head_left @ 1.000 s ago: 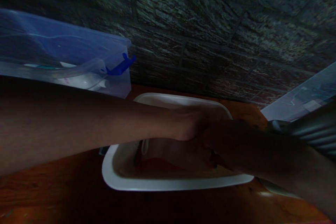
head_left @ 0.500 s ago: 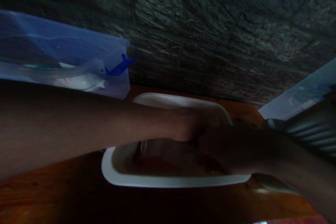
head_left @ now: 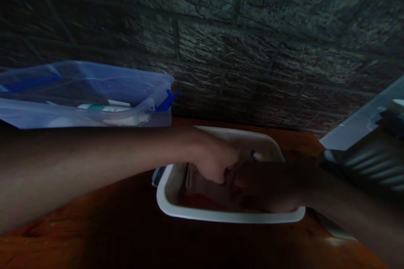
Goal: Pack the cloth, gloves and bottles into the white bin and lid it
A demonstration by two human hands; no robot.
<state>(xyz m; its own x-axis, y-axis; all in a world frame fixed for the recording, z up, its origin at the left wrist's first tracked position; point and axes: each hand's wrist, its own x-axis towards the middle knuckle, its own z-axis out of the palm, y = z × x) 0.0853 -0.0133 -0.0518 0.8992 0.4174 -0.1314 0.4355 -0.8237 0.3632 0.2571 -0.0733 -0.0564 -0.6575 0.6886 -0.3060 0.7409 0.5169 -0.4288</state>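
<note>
Both hands are down inside a white plastic basin (head_left: 233, 217) on a wooden surface. My left hand (head_left: 216, 159) is closed, its curled fingers turned toward the basin's middle. Close against it, my right hand (head_left: 265, 185) lies in deep shadow, its fingers bent inward. Whatever either hand grips is hidden between them. Below the hands something flat and red (head_left: 202, 201) lies on the basin floor. A pale looped strip (head_left: 189, 176) rests near the left inner wall. By the far right wall is a small white spot (head_left: 257, 156), too dim to name.
A clear plastic bin (head_left: 126, 82) with a blue latch (head_left: 167, 101) stands at the left, holding white tube-like items. Behind everything rises a stone-patterned wall (head_left: 205, 38). At the right are another clear bin (head_left: 350, 128) and a dark ribbed object (head_left: 375, 159).
The view has shifted, so the basin and left bin appear lower and farther right. My left hand has moved slightly toward me within the basin; the white spot behind the hands now shows.
</note>
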